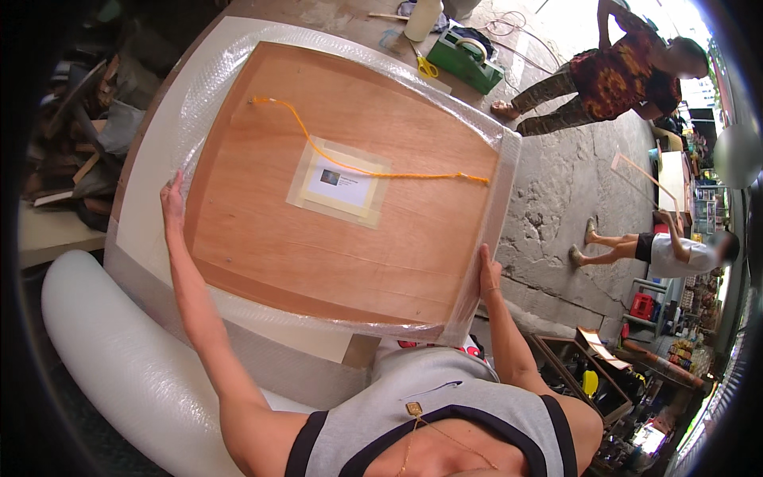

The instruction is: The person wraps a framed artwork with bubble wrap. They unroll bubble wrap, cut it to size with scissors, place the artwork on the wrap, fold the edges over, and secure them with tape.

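The left hand (172, 203) lay with fingers stretched flat along the left edge of the panel (342, 191), gripping that edge through the wrap (238, 56). The right hand (488, 274) clasped the panel's near right edge, fingers curled round it. Between both hands the panel was held flat, its wooden back upward, above the table (147, 159), with its near edge close to the person's chest. Clear bubble wrap covered the panel and stuck out past its edges. An orange cord (358, 168) ran across the wood from far left to right, passing over a taped label (340, 184) near the middle. A big roll (119, 358) of bubble wrap lay near left, under the left forearm. At the table's far end stood a green tape dispenser (465, 60), yellow scissors (426, 65) and a white bottle (421, 20). Two other people (620, 71) stood on the stone floor, far right.
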Tool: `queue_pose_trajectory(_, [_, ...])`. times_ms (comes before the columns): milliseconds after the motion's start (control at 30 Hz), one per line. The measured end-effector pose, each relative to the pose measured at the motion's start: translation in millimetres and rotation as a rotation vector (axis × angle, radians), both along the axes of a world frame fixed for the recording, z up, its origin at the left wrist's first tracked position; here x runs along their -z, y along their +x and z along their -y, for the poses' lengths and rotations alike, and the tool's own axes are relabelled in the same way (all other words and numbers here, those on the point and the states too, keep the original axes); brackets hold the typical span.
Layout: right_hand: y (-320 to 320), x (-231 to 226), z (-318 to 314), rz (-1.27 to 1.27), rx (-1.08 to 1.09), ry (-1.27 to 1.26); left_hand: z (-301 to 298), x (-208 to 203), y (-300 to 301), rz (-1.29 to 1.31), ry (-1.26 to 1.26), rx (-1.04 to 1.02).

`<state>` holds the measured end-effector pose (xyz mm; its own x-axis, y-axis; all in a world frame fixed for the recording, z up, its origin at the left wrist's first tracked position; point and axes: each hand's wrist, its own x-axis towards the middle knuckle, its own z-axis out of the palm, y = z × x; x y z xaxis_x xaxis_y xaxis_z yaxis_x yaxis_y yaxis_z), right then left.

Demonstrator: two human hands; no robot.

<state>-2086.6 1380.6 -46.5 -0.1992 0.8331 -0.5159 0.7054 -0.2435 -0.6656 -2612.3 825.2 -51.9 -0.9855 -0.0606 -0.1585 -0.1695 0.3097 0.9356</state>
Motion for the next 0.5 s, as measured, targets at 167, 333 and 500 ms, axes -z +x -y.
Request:
queue_pose_trajectory(167, [0.9,-11.3,-10.4,-0.111,-0.081,-0.024,-14.7,-45.1,32.1,-0.081,0.18,-0.001])
queue_pose_trajectory(333, [-20.6,-36.7,-14.0,-0.124,-0.196,-0.123,39.0,-131.5,55.3,-0.214,0.181,-0.1])
queue_pose_trajectory(500, [-100.3,-47.9,-23.8,-0.25,-0.346,-0.25,82.6,-248.9,113.4,-0.319,0.018,-0.245])
